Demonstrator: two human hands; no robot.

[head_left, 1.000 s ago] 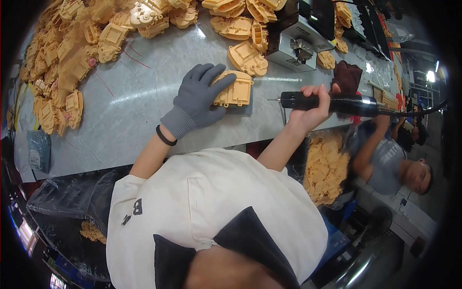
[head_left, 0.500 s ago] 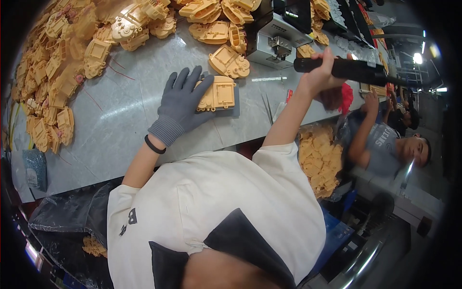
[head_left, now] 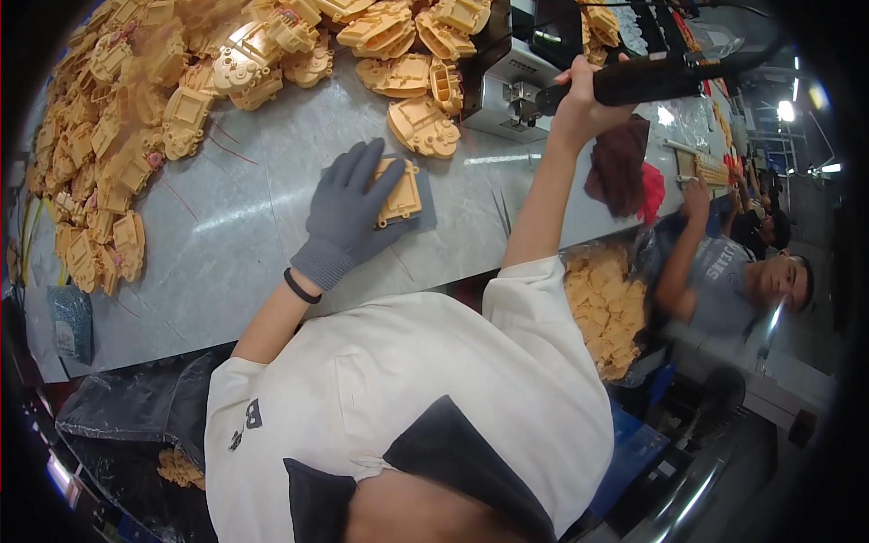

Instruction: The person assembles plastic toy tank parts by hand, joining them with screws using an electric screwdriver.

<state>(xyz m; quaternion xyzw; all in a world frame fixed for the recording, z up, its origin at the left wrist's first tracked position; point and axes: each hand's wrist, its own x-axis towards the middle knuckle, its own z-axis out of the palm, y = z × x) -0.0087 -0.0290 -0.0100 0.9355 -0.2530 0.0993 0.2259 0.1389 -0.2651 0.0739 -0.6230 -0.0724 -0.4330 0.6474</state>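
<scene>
My left hand (head_left: 348,213), in a grey knit glove, curves over a yellow-orange plastic housing (head_left: 405,192) and holds it at its left side. Beneath the housing, a flat grey block (head_left: 425,204) shows along the right edge. My bare right hand (head_left: 584,110) grips a thick black electric screwdriver (head_left: 647,80), held sideways and raised over the table. The tool's front end points left, by the metal fitting on a box-shaped screw feeder (head_left: 502,98); whether they touch I cannot tell. Another housing (head_left: 424,127) lies just beyond my left hand.
Heaped housings (head_left: 100,154) cover the table's left and far side. Tweezers (head_left: 503,213) lie between my arms. A dark red cloth (head_left: 617,167) rests beyond my right forearm, and a bag of housings (head_left: 606,308) is below it. Another person (head_left: 724,271) sits to the right.
My right hand has brought the screwdriver left and away from me, toward the feeder. My left hand has shifted slightly, with the housing now turned and more covered by the fingers.
</scene>
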